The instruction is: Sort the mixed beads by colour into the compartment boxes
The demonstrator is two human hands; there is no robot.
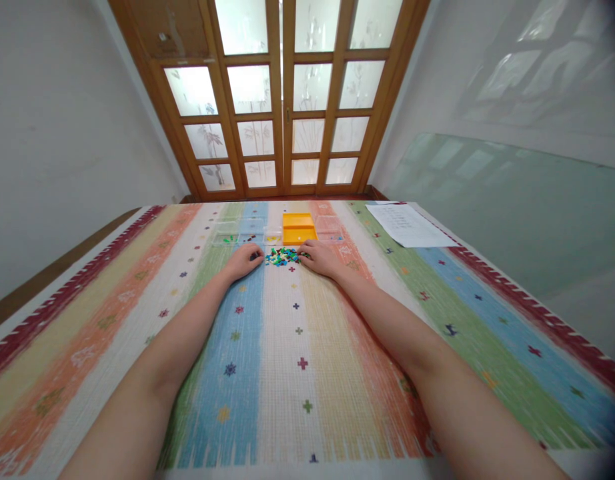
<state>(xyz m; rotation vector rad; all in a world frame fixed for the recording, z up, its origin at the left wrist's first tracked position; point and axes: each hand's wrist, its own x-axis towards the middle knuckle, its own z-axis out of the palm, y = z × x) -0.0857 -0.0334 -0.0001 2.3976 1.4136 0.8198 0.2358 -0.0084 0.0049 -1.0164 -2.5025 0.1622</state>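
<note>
A small pile of mixed blue, green, dark red and pale pieces (282, 257) lies on the striped tablecloth, between my two hands. My left hand (245, 261) rests at the pile's left side, its fingers curled in towards the thumb. On the right, my right hand (318, 259) reaches the pile's edge with bent fingers drawn together. Whatever either hand may pinch is too small or hidden. Just behind the pile stands an open yellow box (298, 228) with a pale speck inside.
Clear plastic trays flank the yellow box: one with green pieces (228, 239), one with dark red pieces (250, 237), one with yellow pieces (273, 238) and one with a few blue pieces (339, 238). A printed paper sheet (407, 225) lies at the far right. Glazed wooden doors (282, 120) stand behind the table.
</note>
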